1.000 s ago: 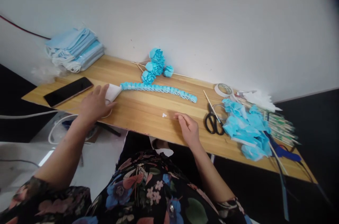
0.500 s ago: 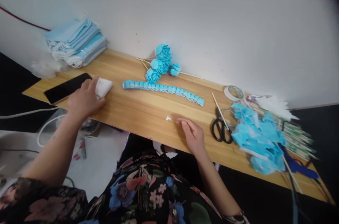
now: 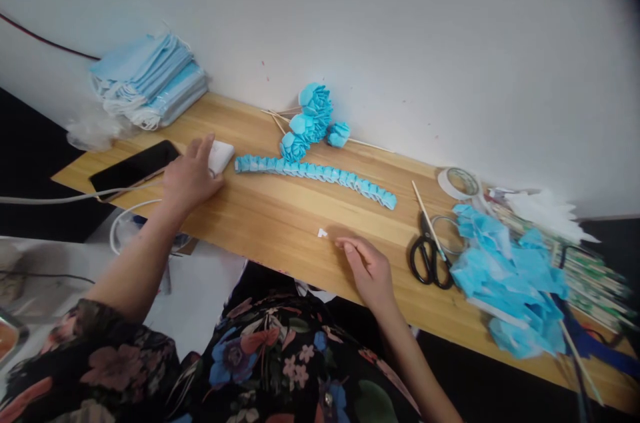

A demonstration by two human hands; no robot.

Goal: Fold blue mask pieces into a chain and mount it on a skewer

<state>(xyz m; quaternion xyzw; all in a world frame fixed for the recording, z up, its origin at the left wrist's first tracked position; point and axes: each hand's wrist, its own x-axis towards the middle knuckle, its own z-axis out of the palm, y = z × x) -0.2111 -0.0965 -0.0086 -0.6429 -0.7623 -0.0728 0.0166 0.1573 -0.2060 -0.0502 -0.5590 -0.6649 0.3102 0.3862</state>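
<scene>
My left hand (image 3: pixel 193 173) lies over a white box-like object (image 3: pixel 221 158) beside the black phone (image 3: pixel 135 168), its fingers apart on the object's near-left side. My right hand (image 3: pixel 370 266) rests at the table's front edge with its fingers curled together; whether anything is between them is too small to tell. Just left of its fingertips lies a small white scrap (image 3: pixel 322 233). A long strip of folded blue pieces (image 3: pixel 315 173) runs across the table behind both hands. Blue paper-like flowers (image 3: pixel 310 120) on thin sticks lie behind the strip.
Stacked blue masks (image 3: pixel 150 80) sit at the back left. On the right are black scissors (image 3: pixel 429 262), a tape roll (image 3: pixel 457 183), crumpled blue material (image 3: pixel 510 276) and green-and-white packets (image 3: pixel 595 290). A white cable (image 3: pixel 75 196) crosses the table's left end.
My left hand and the white object beneath it have moved right, away from the phone. The white cable now lies across the phone's near end. The view has shifted slightly.
</scene>
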